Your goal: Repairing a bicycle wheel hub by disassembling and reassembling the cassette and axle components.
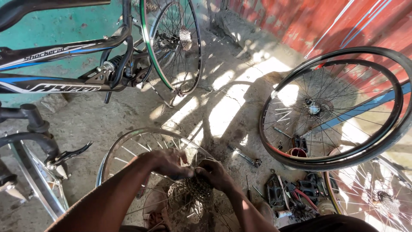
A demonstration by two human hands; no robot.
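Sprocket cluster [198, 187], lower centre of frame, seated at hub of bare spoked wheel [128, 148]. Left hand [168, 163] and right hand [216, 174] both closed around it from opposite sides, equally near; its axle points up toward camera.

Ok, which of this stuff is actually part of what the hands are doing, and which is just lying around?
In use:
- left hand and right hand, both on the cog cluster
- bare wheel carrying that cluster

Lying about:
- tyred wheel by the red wall
- wrench on the floor
- pedals
- bicycle frame behind
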